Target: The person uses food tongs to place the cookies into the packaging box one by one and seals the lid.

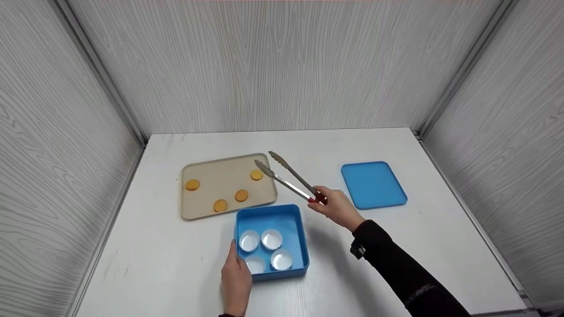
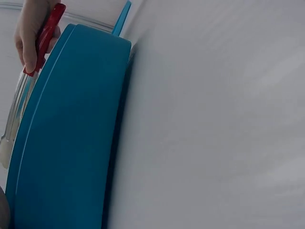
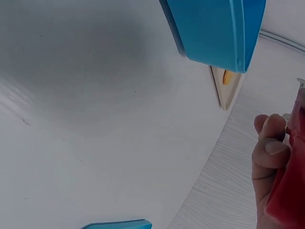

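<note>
In the head view, my left hand [image 1: 237, 276] grips the left wall of a square blue box [image 1: 305, 246], thumb along the rim and the other fingers hidden. Several white fluted paper cups [image 1: 272, 239] sit inside the box. My right hand [image 1: 337, 207] holds red-handled metal tongs [image 1: 288, 182], their arms spread and nothing between the tips. Those tips hover over the right end of a beige tray [image 1: 220, 176], close to a round, flat, orange-yellow cookie [image 1: 256, 175]. In the right wrist view, fingers [image 3: 271, 152] wrap the red handle [image 3: 290, 186].
More cookies [image 1: 192, 184] of the same kind lie spread over the tray, behind the box. To the right, a flat blue lid [image 1: 374, 185] rests on the white table [image 1: 154, 264]. Grey wood-grain panels [image 1: 273, 66] stand around the back and both sides.
</note>
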Action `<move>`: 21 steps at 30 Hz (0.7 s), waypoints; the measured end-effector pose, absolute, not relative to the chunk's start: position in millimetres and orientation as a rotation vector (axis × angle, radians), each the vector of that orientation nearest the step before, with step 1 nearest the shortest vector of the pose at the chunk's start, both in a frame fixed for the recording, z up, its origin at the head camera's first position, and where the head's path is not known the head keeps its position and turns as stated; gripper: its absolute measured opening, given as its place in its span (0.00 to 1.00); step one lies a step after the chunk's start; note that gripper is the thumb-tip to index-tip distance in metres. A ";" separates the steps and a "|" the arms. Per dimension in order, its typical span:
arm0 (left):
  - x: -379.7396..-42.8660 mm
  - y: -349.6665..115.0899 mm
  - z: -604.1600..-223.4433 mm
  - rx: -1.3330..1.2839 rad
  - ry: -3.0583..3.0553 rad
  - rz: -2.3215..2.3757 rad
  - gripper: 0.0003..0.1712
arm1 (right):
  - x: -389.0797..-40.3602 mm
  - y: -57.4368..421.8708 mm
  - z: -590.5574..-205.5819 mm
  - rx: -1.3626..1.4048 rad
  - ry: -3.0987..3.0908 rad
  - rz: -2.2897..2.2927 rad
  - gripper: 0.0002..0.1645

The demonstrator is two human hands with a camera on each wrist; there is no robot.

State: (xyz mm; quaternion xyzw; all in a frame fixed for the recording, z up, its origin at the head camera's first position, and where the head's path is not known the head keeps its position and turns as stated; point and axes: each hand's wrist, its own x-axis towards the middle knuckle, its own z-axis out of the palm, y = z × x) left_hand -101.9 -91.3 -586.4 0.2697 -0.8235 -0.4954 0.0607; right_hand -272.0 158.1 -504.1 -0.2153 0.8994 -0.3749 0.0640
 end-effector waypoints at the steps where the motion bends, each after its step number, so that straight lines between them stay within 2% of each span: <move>1: -101.3 -90.9 -587.0 0.814 -2.492 -1.491 0.29 | -272.9 156.1 -504.4 -0.651 2.713 -1.115 0.26; 13: -96.5 -89.6 -587.6 0.825 -2.506 -1.475 0.29 | -285.6 134.5 -516.0 -0.772 2.810 -0.891 0.11; 21: -94.7 -92.2 -591.8 0.752 -2.463 -1.480 0.29 | -290.2 120.5 -520.7 -0.709 2.802 -0.793 0.10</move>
